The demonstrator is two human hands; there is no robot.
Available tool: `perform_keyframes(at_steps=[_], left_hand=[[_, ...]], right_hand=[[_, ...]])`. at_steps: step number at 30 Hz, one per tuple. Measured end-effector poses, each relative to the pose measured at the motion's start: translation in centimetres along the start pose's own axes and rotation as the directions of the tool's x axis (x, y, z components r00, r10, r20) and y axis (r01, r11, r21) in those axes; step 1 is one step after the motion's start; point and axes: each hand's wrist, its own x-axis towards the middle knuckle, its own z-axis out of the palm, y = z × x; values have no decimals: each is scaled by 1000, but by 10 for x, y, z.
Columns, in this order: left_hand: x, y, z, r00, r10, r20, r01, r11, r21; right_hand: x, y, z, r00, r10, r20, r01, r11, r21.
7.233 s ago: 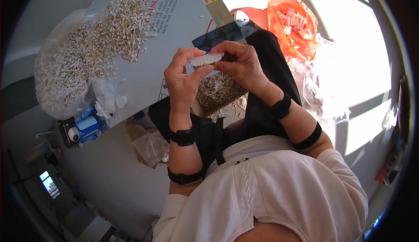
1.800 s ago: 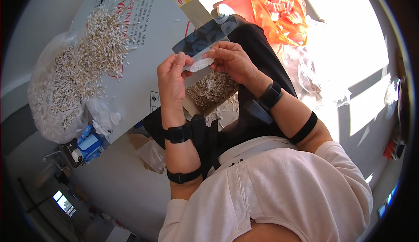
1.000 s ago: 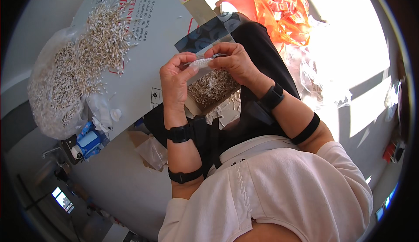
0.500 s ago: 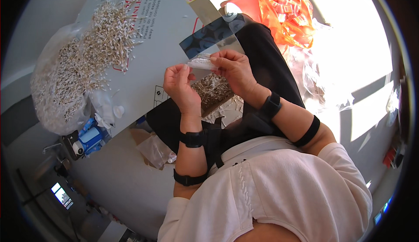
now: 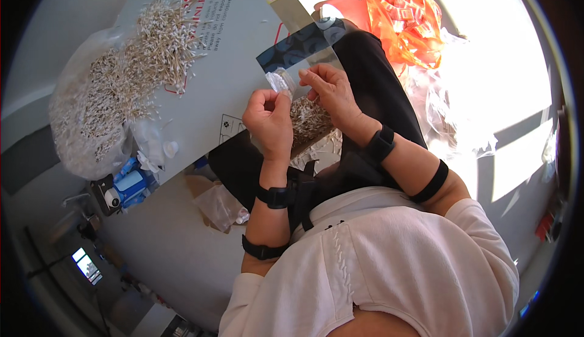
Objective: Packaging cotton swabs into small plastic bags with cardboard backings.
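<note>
In my left hand [image 5: 269, 121], thumb and fingers are pinched on the lower end of a small clear plastic bag [image 5: 281, 80] with white-tipped cotton swabs inside. My right hand [image 5: 333, 93] is just right of the bag, its thumb and fingertips pressed together. A gap shows between it and the bag, and what it pinches, if anything, is too small to make out. Below both hands, at my lap, an open box holds many loose cotton swabs [image 5: 309, 120]; my hands hide part of it.
A pile of loose cotton swabs [image 5: 161, 39] spills from a large clear bag [image 5: 64, 124] on the grey table [image 5: 234, 69]. A dark translucent sheet [image 5: 302, 46] lies at the table's edge. An orange bag [image 5: 432, 45] with small packs stands beyond my right knee. A blue device [image 5: 131, 186] sits lower left.
The small bag went from lying sideways between both hands to upright in my left hand. My right fingers have come off it and sit slightly to its right.
</note>
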Motion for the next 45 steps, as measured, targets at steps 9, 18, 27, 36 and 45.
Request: perform_keyframes(at_steps=[9,18,27,36,45], left_hand=[[-5,28,-25,632,708,316,-694,335,637],[-27,52,-45,553,744,375,-755,257,603],[-25,54,-63,619,735,277,-713,378,591],[-28,49,-73,732,678,63,-645,660,385],[-36,59,-87,728,683,66,-683,712,165]], right_hand=[[-26,-24,24,940,-233,250,249,968,-35],[-43,-21,30,928,-210,309,138,961,239],[-63,-32,36,883,-69,464,-136,909,394],[-78,-38,42,841,-103,531,-118,924,365],[-101,-46,43,809,-145,569,-56,945,321]])
